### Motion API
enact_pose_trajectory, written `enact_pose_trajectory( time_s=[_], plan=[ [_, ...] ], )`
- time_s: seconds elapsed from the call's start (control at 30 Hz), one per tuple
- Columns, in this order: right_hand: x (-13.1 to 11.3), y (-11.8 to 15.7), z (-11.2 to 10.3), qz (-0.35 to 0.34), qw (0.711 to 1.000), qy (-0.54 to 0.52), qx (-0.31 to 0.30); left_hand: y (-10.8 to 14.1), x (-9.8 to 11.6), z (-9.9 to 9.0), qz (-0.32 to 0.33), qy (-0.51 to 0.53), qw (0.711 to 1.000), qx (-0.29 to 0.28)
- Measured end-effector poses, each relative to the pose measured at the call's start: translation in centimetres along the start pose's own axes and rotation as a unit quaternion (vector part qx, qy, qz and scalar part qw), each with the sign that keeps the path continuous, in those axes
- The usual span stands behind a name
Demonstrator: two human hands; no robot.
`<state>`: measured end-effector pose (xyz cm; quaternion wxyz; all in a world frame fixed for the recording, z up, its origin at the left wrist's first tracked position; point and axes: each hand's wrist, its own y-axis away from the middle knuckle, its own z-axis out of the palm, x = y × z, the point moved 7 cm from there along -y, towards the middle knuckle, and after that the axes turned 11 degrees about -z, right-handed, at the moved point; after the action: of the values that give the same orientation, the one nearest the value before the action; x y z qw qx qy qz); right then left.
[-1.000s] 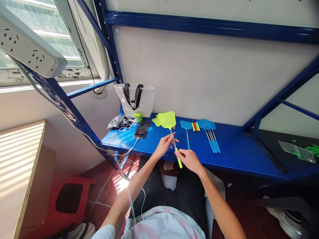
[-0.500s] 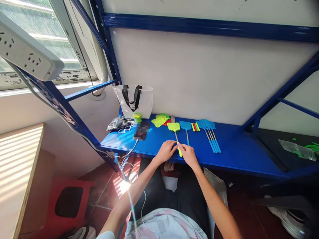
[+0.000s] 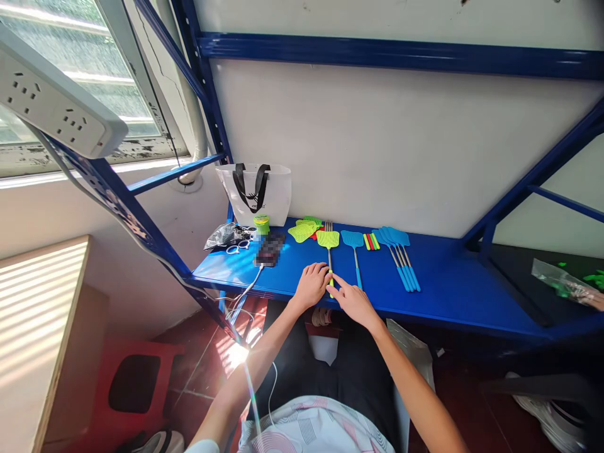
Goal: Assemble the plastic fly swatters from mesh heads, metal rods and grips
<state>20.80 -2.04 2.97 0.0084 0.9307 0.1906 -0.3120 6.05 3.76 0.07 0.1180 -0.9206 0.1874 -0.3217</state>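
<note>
A yellow-green fly swatter [image 3: 328, 239] with a thin metal rod lies on the blue tabletop, its handle towards me. My left hand [image 3: 311, 285] has its fingers closed at the handle from the left. On the other side, my right hand [image 3: 353, 303] has its thumb and index finger stretched apart, the fingertip against the handle. Just right of it lies a blue fly swatter [image 3: 352, 239]. Several more blue fly swatters [image 3: 404, 261] lie farther right. Behind are loose yellow-green swatter heads [image 3: 301, 232], metal rods [image 3: 329, 225] and a row of small coloured pieces [image 3: 371, 241].
At the table's left are a white bag [image 3: 278, 195], a green-lidded tub [image 3: 261, 224], scissors [image 3: 238, 246] and a blurred phone [image 3: 270, 249] on a cable. Blue frame bars [image 3: 377, 53] cross above. A plastic bag [image 3: 557, 280] lies far right, near apparent fingers of another person.
The yellow-green swatter's handle has swung left, so it lies straighter. My right thumb and index finger have spread apart. A skin-coloured shape has appeared beside the plastic bag at far right.
</note>
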Motion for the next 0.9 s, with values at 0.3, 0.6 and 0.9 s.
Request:
enact_pose_trajectory(
  time_s=[0.3,0.6,0.9],
  plan=[
    [8.6,1.9,-8.1,-0.012,0.972,0.121,0.203,0.0,0.8,-0.2,-0.011,-0.049,0.999,0.004],
    [8.9,0.1,-3.4,-0.102,0.965,0.205,0.127,0.3,1.3,-0.5,0.003,-0.076,0.997,0.005],
    [8.3,0.1,-2.7,-0.134,0.968,0.198,0.077,-1.0,-1.9,-1.7,-0.005,-0.068,0.998,0.0]
  ],
)
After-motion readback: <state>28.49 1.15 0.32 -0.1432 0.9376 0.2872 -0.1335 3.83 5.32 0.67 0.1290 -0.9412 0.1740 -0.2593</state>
